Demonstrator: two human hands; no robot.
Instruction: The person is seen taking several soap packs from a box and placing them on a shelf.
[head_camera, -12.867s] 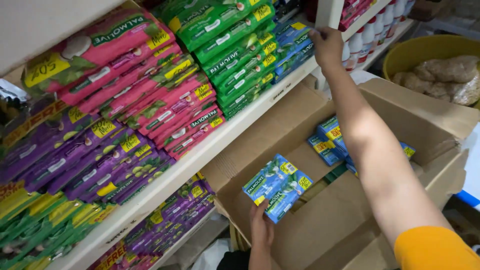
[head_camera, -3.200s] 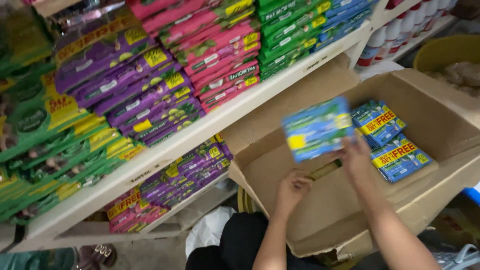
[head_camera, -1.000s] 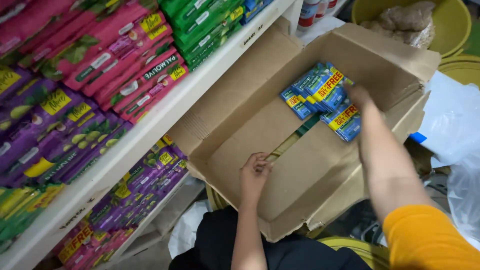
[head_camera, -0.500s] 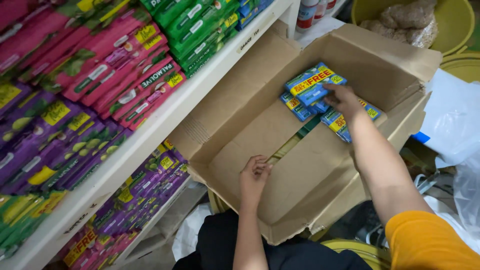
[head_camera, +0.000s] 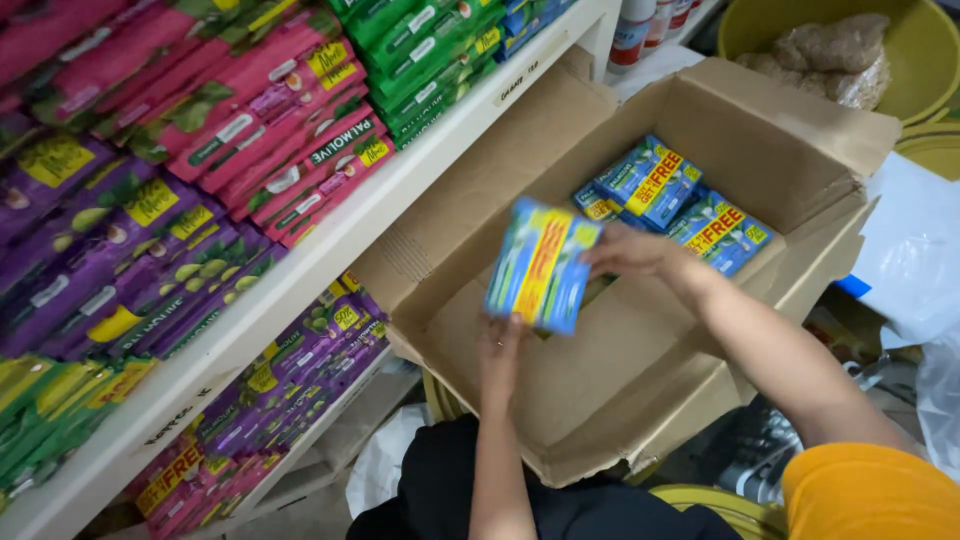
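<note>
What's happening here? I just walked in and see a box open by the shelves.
A person holds a blue pack of soap bars over an open cardboard box, with the right hand gripping its side and the left hand supporting it from below. More blue packs lie in the box's far corner. Beside it, white shelves carry rows of pink, purple and green packs.

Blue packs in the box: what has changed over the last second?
The right hand has lifted one blue pack off the pile and brought it toward the middle of the cardboard box. The left hand has come up to its lower edge. The remaining packs stay in the corner.
</note>
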